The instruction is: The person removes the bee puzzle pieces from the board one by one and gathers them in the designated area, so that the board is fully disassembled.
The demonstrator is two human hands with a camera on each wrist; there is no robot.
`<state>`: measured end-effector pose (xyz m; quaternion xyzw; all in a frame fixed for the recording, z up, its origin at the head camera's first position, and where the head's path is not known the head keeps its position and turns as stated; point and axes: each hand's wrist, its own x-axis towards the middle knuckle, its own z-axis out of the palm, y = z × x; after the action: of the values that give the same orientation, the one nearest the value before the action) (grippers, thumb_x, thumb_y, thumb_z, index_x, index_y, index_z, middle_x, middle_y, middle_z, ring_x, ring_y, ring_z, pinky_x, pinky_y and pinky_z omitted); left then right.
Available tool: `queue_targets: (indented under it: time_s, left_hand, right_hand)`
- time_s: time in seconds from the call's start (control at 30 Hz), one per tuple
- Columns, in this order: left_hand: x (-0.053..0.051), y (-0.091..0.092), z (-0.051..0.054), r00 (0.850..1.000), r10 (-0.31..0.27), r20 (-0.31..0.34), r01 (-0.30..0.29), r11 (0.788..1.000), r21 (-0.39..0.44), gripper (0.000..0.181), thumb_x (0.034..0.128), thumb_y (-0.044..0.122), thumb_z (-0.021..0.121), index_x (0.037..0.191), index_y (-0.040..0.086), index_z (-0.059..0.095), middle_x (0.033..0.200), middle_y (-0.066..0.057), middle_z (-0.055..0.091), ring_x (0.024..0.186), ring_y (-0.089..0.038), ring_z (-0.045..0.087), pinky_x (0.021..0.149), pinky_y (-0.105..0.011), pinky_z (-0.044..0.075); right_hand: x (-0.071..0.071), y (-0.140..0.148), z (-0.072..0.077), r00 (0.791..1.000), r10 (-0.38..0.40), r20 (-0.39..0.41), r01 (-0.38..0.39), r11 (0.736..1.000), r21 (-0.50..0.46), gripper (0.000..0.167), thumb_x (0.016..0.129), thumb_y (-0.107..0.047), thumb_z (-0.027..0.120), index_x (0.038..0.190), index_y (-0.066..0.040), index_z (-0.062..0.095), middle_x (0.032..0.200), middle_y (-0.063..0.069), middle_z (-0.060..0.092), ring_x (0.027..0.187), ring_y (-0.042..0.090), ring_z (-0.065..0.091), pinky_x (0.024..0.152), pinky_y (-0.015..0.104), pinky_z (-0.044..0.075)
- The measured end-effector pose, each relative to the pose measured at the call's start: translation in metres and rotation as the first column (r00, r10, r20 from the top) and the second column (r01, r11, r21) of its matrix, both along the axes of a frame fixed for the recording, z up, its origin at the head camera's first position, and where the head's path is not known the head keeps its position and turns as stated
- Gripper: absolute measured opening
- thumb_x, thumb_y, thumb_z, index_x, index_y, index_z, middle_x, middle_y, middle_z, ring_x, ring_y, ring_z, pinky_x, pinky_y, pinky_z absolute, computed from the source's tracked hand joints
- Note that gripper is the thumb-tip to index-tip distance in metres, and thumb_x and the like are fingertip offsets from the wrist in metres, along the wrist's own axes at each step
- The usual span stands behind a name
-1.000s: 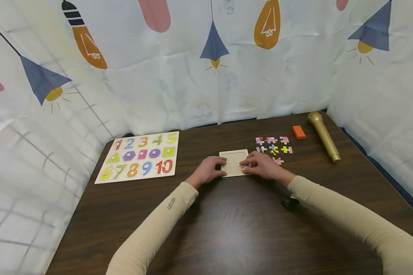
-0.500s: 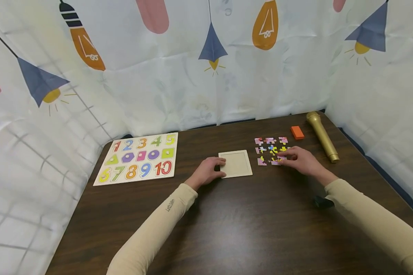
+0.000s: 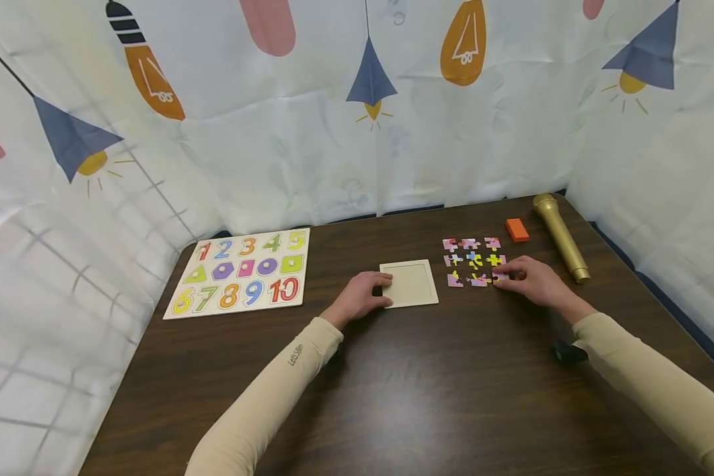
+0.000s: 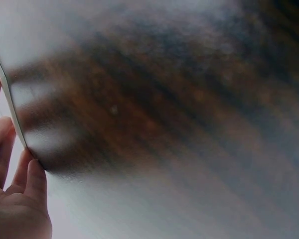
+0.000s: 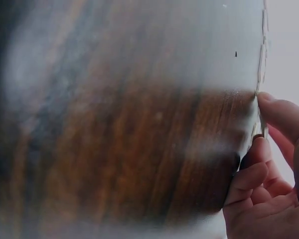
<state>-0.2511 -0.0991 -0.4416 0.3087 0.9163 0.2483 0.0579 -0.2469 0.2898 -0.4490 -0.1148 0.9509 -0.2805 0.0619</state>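
Note:
A shallow cream puzzle tray (image 3: 409, 284) lies at the middle of the table. My left hand (image 3: 359, 297) holds its left side, fingers on the border and thumb by the near left corner. In the left wrist view the left fingers (image 4: 2, 149) touch the tray's thin edge (image 4: 10, 99). To the tray's right, pink and yellow jigsaw pieces (image 3: 474, 260) lie in rows, slightly apart. My right hand (image 3: 532, 281) pinches a jigsaw piece (image 3: 499, 276) at the near right corner of this group. The right wrist view shows the piece (image 5: 262, 127) edge-on between thumb and fingers.
A wooden number-and-shape board (image 3: 238, 274) lies at the left. Behind the right hand are an orange block (image 3: 517, 230) and a gold microphone (image 3: 561, 238). The dark table (image 3: 393, 396) is bounded by a printed curtain (image 3: 309, 158) at the back and sides.
My right hand has moved from the tray's near right corner to the group of pieces, then a little further right along its near row. The left hand has stayed at the tray.

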Motion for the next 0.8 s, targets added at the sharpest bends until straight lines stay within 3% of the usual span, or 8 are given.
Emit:
queue_targets:
  time_s: [0.8]
  left_hand:
    - [0.0015,0.0007,0.0012,1.000,0.005,-0.001,-0.005,1.000,0.000,0.043,0.0875,0.015,0.073,0.124,-0.004,0.064,0.133,-0.013,0.060,0.129,-0.030,0.050,0.109,-0.042,0.036]
  right_hand:
    - [-0.0011,-0.0025,0.0011,0.999,0.024,0.039,-0.025,1.000,0.009,0.035,0.094,-0.024,0.066,0.124,-0.006,0.066,0.121,0.022,0.052,0.094,0.030,0.053,0.078,0.044,0.047]
